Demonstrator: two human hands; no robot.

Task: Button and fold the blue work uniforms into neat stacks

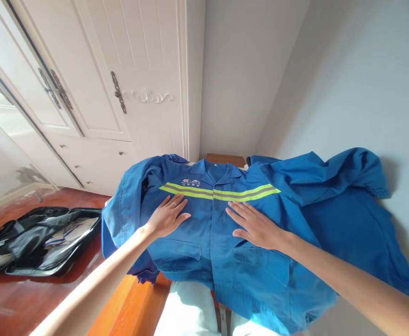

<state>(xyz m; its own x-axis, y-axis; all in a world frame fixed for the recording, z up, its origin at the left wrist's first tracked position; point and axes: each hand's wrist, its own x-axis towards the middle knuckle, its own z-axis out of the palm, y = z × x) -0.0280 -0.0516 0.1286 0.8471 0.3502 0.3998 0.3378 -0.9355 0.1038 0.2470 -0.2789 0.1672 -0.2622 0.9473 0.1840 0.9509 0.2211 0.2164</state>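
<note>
A blue work jacket [204,224] lies spread out in front of me, collar at the far side, front closed. Across its chest runs a yellow-green and grey reflective stripe [221,192], with a white printed logo [190,182] above it on the left. My left hand [167,215] rests flat on the left chest, just below the stripe, a ring on one finger. On the other side of the front closure, my right hand [255,224] lies flat with fingers spread. One sleeve [125,200] hangs at the left; the other sleeve [344,172] stretches toward the wall.
An open black suitcase [39,240] with clothes inside lies on the reddish floor [18,303] at left. A white wardrobe [148,56] stands behind it. The pale wall [372,93] rises close at the right. More blue fabric [358,233] lies beneath the right sleeve.
</note>
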